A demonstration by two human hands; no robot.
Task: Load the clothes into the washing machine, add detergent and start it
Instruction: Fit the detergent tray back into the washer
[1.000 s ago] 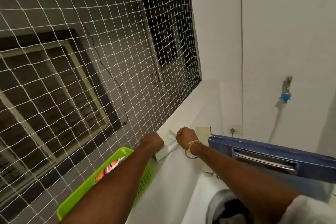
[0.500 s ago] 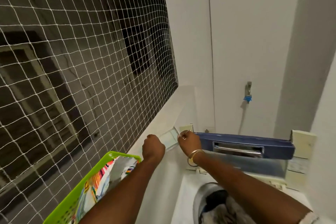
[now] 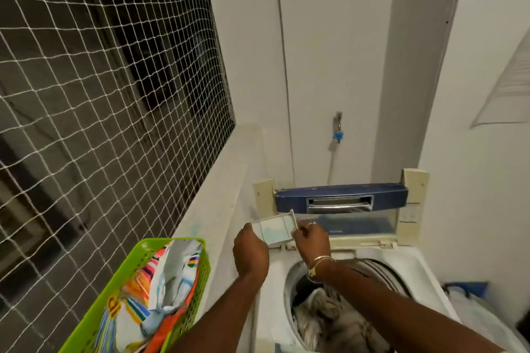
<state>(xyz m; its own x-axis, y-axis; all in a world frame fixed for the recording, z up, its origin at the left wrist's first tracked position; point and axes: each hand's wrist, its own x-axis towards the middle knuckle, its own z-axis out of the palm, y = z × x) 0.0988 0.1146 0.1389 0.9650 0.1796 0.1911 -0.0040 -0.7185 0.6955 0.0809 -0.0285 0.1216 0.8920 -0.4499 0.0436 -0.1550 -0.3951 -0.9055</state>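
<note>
Location: a narrow corner with white walls [image 3: 329, 66]; a white net [image 3: 100, 94] covers the opening on the left; a pale ledge [image 3: 218, 195] runs below the net toward the rear wall; a tap [image 3: 338, 126] with a blue fitting is mounted on the rear wall.

Washing machine [image 3: 424, 275]: top-loading type, positioned against the rear wall, just beside the ledge; the lid [image 3: 341, 192] is raised and stands upright at the back, with its blue edge and recessed handle facing the camera; the drum is open; clothes [image 3: 329, 318] in grey and pale tones lie inside the drum.

Small plastic tray [image 3: 274, 228]: whitish and flat; held in the air above the rear left corner of the machine, in front of the lid; a pale blue-green tint shows on its surface, and the cause cannot be determined.

Left hand [image 3: 251, 249]: back of the hand toward the camera; fingers curled, gripping the left end of the tray.

Right hand [image 3: 312, 241]: fingers curled, pinching the right end of the tray; a gold bangle [image 3: 319, 262] sits on the wrist; the forearm crosses above the open drum.

Green basket [image 3: 120, 275]: located at lower left, beside the ledge and apart from both hands; it contains a striped packet [image 3: 160, 289] in orange, white and blue, crumpled at the top.
</note>
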